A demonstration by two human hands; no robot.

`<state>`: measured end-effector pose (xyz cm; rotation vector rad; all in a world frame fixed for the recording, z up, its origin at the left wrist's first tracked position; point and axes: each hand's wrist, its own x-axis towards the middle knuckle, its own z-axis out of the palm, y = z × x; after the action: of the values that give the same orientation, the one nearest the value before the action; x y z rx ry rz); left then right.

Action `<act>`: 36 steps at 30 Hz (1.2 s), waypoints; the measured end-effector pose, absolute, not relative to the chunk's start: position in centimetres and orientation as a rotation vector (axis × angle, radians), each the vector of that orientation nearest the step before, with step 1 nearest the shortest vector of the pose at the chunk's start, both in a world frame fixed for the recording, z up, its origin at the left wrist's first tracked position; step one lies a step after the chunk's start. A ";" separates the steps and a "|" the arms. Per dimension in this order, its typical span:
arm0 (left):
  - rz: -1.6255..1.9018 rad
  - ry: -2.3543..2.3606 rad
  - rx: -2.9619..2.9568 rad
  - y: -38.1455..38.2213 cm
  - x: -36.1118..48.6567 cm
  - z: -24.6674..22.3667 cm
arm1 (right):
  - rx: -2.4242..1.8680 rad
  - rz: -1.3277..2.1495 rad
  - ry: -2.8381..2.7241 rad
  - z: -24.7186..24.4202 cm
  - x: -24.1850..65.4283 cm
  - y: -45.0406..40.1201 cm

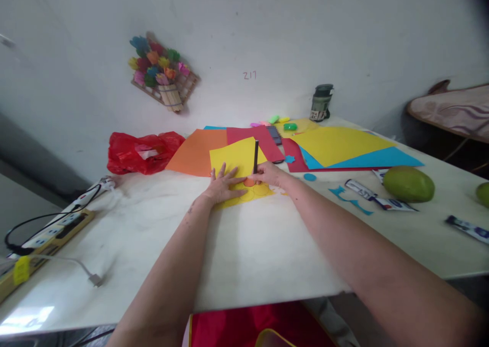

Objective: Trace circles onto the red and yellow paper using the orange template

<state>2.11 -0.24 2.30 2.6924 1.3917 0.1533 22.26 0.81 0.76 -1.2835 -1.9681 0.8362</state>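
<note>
A yellow sheet of paper (234,155) lies on the white table in front of me. My left hand (224,185) rests flat on it, fingers spread. My right hand (272,176) grips a dark pen (255,156), held nearly upright over the sheet. Under the pen and close to both hands sits a small orange paper disc (249,182), partly covered by fingers. Round outlines (260,190) show on the yellow paper beside it. An orange sheet (198,151) and a red sheet (250,135) lie just behind.
Left are a red plastic bag (143,153) and a power strip (57,242) with cables. On the right lie yellow (340,143) and blue sheets (393,157), blue scraps (349,199), glue tubes (395,204) and a green mango (408,184). A dark bottle (321,103) stands behind.
</note>
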 end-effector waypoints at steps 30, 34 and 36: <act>0.585 1.679 2.809 -1.4 4.2 2.8 | -1.304 0.816 -1.611 0.3 22.0 1.5; 0.561 1.745 2.783 -1.3 4.2 2.7 | -1.331 0.716 -1.663 -0.3 22.0 2.0; 0.567 1.741 2.775 -1.2 4.2 2.6 | -1.339 0.691 -1.687 -0.3 22.0 2.0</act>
<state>4.24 -1.19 2.56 2.7748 1.7414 0.5670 21.98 2.02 -0.33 -1.3393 -1.6875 0.6910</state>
